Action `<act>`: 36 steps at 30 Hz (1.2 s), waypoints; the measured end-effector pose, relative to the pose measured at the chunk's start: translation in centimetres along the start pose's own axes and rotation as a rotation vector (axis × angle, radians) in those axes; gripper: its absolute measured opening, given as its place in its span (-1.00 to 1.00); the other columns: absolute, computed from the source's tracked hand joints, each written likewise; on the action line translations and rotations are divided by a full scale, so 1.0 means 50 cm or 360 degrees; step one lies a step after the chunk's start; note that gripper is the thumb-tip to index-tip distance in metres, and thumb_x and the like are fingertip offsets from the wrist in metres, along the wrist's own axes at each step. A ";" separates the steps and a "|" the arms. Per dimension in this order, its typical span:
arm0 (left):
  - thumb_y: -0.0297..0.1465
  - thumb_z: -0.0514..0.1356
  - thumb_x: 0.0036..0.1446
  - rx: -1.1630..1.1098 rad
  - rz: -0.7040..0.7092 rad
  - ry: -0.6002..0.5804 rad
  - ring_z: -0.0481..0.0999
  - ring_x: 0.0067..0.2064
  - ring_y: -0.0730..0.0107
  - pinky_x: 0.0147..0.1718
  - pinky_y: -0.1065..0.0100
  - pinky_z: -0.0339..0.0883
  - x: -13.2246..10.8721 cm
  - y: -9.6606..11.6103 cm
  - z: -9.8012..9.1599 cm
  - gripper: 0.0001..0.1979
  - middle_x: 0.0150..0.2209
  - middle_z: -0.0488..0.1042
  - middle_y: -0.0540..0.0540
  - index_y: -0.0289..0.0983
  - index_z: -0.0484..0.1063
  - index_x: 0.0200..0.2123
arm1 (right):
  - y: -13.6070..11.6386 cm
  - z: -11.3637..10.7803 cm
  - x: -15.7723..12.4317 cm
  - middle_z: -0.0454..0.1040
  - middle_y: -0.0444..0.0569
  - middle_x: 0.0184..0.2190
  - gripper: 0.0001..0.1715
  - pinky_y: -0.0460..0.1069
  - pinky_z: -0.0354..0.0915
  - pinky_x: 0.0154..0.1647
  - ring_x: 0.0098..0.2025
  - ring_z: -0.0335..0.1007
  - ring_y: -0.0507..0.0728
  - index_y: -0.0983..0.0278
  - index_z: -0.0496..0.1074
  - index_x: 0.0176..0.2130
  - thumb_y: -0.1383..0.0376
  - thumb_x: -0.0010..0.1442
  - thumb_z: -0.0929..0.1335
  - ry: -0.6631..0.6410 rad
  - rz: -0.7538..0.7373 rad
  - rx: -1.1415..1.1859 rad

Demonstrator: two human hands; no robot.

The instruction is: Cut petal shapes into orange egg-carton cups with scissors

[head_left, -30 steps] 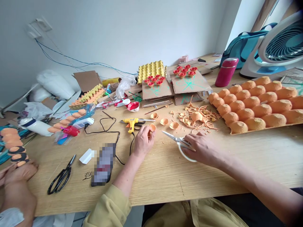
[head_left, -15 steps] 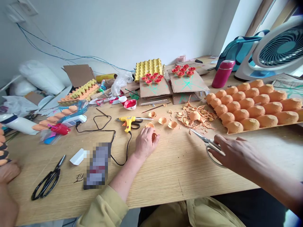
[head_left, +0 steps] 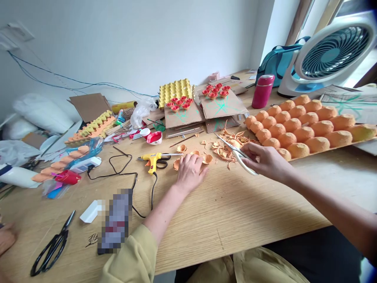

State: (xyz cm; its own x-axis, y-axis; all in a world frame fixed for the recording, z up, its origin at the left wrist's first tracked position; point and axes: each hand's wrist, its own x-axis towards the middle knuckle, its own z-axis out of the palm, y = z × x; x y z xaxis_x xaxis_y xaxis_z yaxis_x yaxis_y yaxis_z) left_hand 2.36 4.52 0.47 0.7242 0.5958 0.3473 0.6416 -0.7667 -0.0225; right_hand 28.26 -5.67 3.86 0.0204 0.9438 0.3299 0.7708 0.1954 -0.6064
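Observation:
My left hand [head_left: 191,173] lies palm down over the small orange egg-carton cups, fingers loosely spread and partly over them. One cup [head_left: 207,158] sits by its fingertips, another cup [head_left: 182,148] stands just beyond, and more are partly hidden under the hand. My right hand [head_left: 259,159] grips white-handled scissors [head_left: 245,164], their blades pointing left over a heap of orange carton scraps [head_left: 220,151]. Right of the scraps lies a large orange egg tray [head_left: 294,125], bumps upward.
A yellow glue gun [head_left: 152,162] with a black cord lies left of my left hand. Black-handled shears [head_left: 51,245] and a blurred-out item [head_left: 115,222] are nearer. Red flowers [head_left: 179,103] stand on cardboard [head_left: 185,118]. A pink bottle [head_left: 263,92], a fan [head_left: 330,55] and another person's hand [head_left: 6,238] are around.
My left hand has moved right, from one cup to over several cups. My right hand has lifted the scissors away from the near table and up to the scraps. The view has shifted slightly.

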 end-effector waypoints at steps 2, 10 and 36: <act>-0.20 0.20 0.22 -0.0044 0.0005 0.0010 0.35 -0.04 -0.03 -0.09 0.03 0.23 0.024 0.015 0.006 -0.73 -0.11 0.47 -0.22 -0.24 0.42 -0.11 | -0.011 0.003 0.034 0.30 -0.14 -0.53 -0.71 -0.04 0.10 -0.47 -0.49 0.17 0.05 0.22 0.36 -0.32 0.05 0.23 0.33 0.0038 -0.0108 0.0030; -0.45 0.12 0.26 -0.0735 -0.0101 0.0168 0.42 -0.22 0.27 -0.21 0.25 0.28 0.055 0.035 -0.001 -0.92 -0.28 0.46 -0.10 -0.25 0.39 -0.31 | 0.033 0.032 0.076 0.40 -0.11 -0.44 -0.76 -0.01 0.20 -0.40 -0.43 0.24 0.07 0.24 0.46 -0.23 0.12 0.21 0.38 0.0368 -0.0133 0.0440; -0.20 0.30 0.15 -0.2787 -0.0772 -0.0236 0.33 -0.49 0.60 -0.49 0.48 0.18 0.015 0.082 0.020 -0.71 -0.45 0.35 0.04 -0.30 0.36 -0.33 | 0.112 0.075 0.096 0.53 0.01 -0.28 -0.77 0.08 0.27 -0.25 -0.26 0.46 0.23 0.22 0.33 -0.11 0.20 0.24 0.37 0.0214 -0.0063 -0.0426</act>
State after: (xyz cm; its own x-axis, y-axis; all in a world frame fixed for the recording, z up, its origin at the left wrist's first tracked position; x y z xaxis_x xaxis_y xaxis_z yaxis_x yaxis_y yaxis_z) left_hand 5.79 2.04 -0.31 0.6520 0.7561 -0.0560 -0.1259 0.1808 0.9754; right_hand 30.30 0.96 -0.66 0.0576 0.8895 0.4533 0.9128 0.1369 -0.3846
